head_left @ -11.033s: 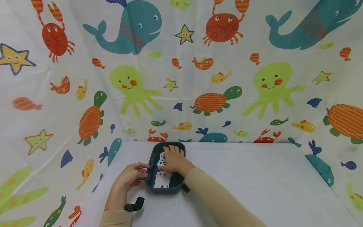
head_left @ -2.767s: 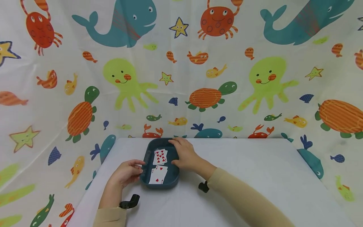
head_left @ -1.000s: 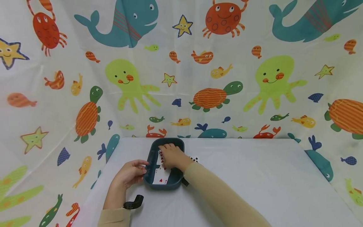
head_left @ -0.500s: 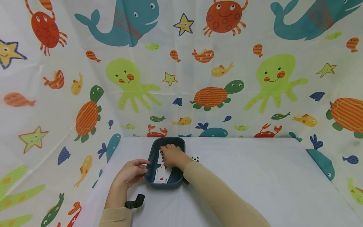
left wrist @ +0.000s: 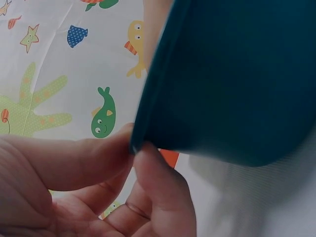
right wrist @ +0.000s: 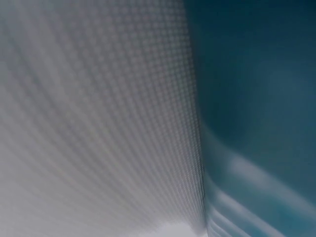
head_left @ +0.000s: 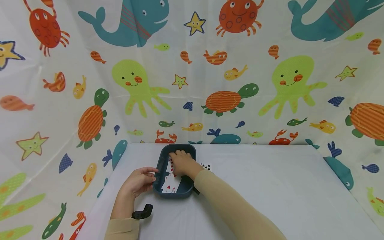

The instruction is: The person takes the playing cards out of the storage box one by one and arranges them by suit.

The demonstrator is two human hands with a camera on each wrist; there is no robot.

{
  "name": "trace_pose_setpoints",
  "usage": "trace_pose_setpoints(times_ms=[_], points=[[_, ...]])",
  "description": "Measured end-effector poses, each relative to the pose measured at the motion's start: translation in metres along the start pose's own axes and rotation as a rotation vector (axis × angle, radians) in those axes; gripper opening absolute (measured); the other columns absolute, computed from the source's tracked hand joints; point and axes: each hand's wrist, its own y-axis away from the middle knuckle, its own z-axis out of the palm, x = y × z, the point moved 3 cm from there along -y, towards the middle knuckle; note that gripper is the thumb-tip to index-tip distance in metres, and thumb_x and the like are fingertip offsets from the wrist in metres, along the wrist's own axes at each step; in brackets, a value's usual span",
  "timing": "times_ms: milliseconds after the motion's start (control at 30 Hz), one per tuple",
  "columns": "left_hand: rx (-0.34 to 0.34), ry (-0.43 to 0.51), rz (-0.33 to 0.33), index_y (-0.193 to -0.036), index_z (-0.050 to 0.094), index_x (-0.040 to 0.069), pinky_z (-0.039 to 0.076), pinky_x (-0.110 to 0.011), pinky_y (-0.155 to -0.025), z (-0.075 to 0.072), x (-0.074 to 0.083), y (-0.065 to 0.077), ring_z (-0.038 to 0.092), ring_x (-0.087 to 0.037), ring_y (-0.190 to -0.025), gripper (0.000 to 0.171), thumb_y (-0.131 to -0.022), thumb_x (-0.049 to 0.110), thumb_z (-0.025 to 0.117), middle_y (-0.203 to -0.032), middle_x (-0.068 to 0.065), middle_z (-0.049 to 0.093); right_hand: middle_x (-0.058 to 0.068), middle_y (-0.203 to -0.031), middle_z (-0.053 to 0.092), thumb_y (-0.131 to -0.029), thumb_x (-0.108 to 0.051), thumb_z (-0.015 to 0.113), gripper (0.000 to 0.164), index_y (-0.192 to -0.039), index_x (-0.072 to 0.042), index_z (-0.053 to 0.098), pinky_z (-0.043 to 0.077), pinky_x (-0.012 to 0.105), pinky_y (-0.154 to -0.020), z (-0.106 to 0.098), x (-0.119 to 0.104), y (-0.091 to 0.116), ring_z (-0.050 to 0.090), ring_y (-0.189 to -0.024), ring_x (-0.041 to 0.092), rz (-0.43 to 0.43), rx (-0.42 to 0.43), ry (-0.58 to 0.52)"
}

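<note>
A dark blue plastic tray (head_left: pixel 158 186) stands on the white table. My left hand (head_left: pixel 138 181) pinches its left rim between thumb and finger, as the left wrist view (left wrist: pixel 148 197) also shows. Inside the tray, my right hand (head_left: pixel 183 164) bends over the far playing cards (head_left: pixel 170 166), which show red hearts along their left side. Whether its fingers grip a card is hidden. Nearer to me lie overlapping heart cards (head_left: pixel 170 184). Outside the tray, a spade playing card (head_left: pixel 206 166) lies partly behind my right forearm. The right wrist view shows only cloth and the tray's wall (right wrist: pixel 261 98).
A white cloth covers the table (head_left: pixel 255 186), reaching far to the right of the tray. A curtain (head_left: pixel 192 73) printed with sea animals hangs behind and at the sides. A black wrist camera (head_left: pixel 142 212) sits on my left wrist.
Spades showed in the tray's far half at first; later hearts did, and a spade card now lies outside on the right. My right hand went from the right rim back inside. The left stays.
</note>
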Motion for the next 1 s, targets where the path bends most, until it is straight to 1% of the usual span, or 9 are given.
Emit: trace_pose_setpoints(times_ms=[267, 567, 733, 1000], points=[[0.000, 0.001, -0.005, -0.140, 0.064, 0.000, 0.059, -0.030, -0.070, -0.0001, 0.0004, -0.0007, 0.061, -0.022, -0.076, 0.040, -0.100, 0.004, 0.067, -0.093, -0.006, 0.062, 0.008, -0.157, 0.052, -0.092, -0.035, 0.084, 0.084, -0.164, -0.021, 0.042, 0.041, 0.050, -0.126, 0.0004, 0.0025, -0.0029, 0.049, -0.140, 0.026, -0.008, 0.024, -0.016], [0.002, 0.011, -0.004, -0.138, 0.066, -0.001, 0.059, -0.029, -0.069, 0.0009, 0.0029, 0.0035, 0.061, -0.021, -0.075, 0.039, -0.099, 0.003, 0.066, -0.092, -0.006, 0.063, 0.008, -0.158, 0.051, -0.092, -0.038, 0.083, 0.085, -0.164, -0.021, 0.042, 0.041, 0.053, -0.125, 0.0007, 0.0023, -0.0017, 0.048, -0.141, 0.027, -0.022, 0.029, -0.029], [0.006, 0.002, -0.015, -0.139, 0.065, 0.000, 0.059, -0.030, -0.070, 0.0004, 0.0033, 0.0020, 0.061, -0.022, -0.075, 0.039, -0.100, 0.003, 0.066, -0.092, -0.007, 0.063, 0.007, -0.159, 0.050, -0.092, -0.041, 0.083, 0.086, -0.164, -0.022, 0.041, 0.040, 0.053, -0.125, 0.0007, 0.0026, -0.0037, 0.047, -0.142, 0.026, -0.021, 0.028, -0.027], [0.010, -0.006, -0.016, -0.138, 0.066, 0.000, 0.059, -0.029, -0.071, 0.0007, 0.0044, 0.0031, 0.062, -0.021, -0.076, 0.038, -0.100, 0.003, 0.065, -0.093, -0.007, 0.063, 0.007, -0.159, 0.051, -0.092, -0.041, 0.084, 0.087, -0.164, -0.022, 0.041, 0.041, 0.052, -0.125, -0.0034, 0.0010, -0.0022, 0.048, -0.143, 0.027, -0.032, 0.039, -0.044]])
